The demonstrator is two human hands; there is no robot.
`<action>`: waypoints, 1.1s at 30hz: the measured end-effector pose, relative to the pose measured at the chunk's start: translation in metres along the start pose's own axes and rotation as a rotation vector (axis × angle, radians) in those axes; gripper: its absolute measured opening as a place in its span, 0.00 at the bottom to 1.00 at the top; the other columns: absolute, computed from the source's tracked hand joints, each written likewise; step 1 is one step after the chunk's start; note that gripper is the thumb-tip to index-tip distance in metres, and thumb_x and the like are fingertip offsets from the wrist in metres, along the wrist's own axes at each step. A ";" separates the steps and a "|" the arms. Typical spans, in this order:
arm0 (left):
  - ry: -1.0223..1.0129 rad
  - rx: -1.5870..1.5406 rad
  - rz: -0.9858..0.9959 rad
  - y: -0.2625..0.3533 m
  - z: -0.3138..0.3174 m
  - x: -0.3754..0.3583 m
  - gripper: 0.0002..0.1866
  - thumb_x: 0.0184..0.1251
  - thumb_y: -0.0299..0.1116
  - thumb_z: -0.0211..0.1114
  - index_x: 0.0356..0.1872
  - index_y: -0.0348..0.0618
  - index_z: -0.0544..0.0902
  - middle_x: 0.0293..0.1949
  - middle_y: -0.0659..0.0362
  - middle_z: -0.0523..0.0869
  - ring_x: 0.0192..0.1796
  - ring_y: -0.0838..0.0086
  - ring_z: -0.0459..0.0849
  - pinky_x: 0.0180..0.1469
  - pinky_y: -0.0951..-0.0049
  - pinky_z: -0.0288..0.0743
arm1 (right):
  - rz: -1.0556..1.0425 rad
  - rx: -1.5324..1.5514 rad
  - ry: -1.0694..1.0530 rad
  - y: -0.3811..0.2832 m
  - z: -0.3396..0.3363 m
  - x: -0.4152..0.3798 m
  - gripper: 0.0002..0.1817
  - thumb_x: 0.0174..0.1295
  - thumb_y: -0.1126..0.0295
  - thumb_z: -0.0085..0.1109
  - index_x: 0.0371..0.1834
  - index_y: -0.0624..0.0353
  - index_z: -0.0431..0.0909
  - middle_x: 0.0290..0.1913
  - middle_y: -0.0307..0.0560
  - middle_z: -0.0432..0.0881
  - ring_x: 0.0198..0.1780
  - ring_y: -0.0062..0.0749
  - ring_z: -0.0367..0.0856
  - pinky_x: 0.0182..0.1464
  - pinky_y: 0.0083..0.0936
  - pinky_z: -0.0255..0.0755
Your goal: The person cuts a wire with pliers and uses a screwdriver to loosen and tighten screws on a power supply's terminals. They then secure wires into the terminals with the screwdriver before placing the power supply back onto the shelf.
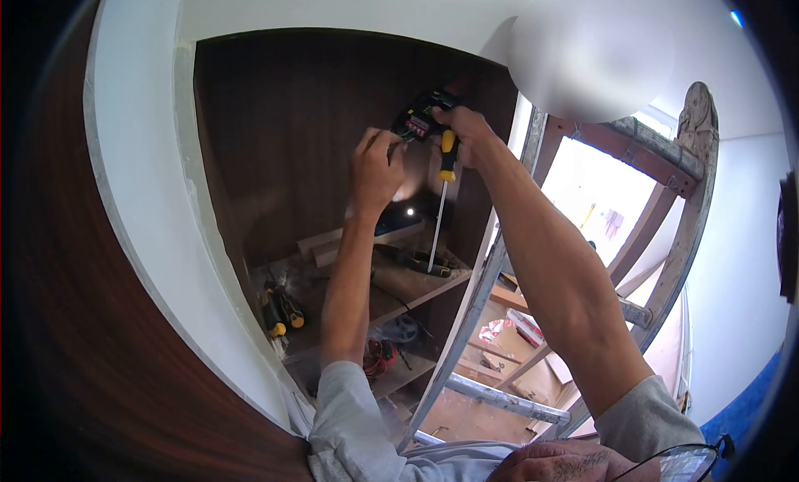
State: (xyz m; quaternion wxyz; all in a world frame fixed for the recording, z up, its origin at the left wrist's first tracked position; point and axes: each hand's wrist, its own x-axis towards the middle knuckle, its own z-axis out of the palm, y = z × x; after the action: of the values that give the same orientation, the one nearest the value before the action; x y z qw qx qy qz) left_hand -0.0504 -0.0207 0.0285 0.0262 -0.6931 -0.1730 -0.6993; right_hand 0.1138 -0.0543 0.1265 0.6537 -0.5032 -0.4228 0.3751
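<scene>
Inside a dark wooden cabinet, my right hand point(466, 132) grips a yellow-and-black screwdriver point(449, 153), its long shaft pointing down. The same hand also steadies a black electrical device point(419, 120) with a row of reddish terminals. My left hand point(376, 170) is raised to the device's lower left edge. Its fingertips are pinched together beside thin wires there; what lies between them is too small to make out. Below the hands, a small bright light point(410, 211) shines near the shelf.
Yellow-and-black pliers point(287, 307) and a dark tool point(416, 261) lie on the cabinet shelf point(383, 299). Red wire point(381, 357) lies lower down. A stepladder point(508, 407) stands close on the right. A white round lamp point(591, 57) hangs overhead.
</scene>
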 end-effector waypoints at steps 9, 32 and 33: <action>0.020 0.029 -0.015 0.010 -0.003 0.002 0.06 0.64 0.25 0.69 0.40 0.39 0.83 0.40 0.49 0.84 0.43 0.49 0.86 0.45 0.54 0.79 | -0.019 -0.053 0.012 0.000 0.005 -0.010 0.16 0.69 0.64 0.69 0.51 0.62 0.78 0.36 0.48 0.82 0.29 0.31 0.80 0.28 0.34 0.82; 0.035 0.165 -0.055 0.016 0.013 0.004 0.07 0.61 0.24 0.71 0.39 0.39 0.84 0.38 0.48 0.85 0.42 0.49 0.88 0.43 0.53 0.80 | -0.044 -0.017 0.066 0.001 0.009 -0.011 0.15 0.64 0.70 0.72 0.47 0.67 0.80 0.35 0.53 0.83 0.25 0.36 0.79 0.26 0.39 0.81; 0.035 0.165 -0.055 0.015 0.013 0.004 0.07 0.61 0.24 0.71 0.39 0.39 0.84 0.38 0.48 0.85 0.42 0.49 0.88 0.43 0.53 0.80 | -0.044 -0.025 0.071 0.001 0.009 -0.011 0.15 0.64 0.70 0.72 0.47 0.68 0.80 0.35 0.53 0.83 0.24 0.36 0.79 0.26 0.39 0.81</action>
State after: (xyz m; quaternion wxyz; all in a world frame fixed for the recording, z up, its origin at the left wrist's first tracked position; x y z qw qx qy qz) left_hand -0.0337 -0.0305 0.0353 0.0667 -0.6713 -0.2485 -0.6951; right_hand 0.1017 -0.0610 0.1246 0.6699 -0.5151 -0.4150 0.3372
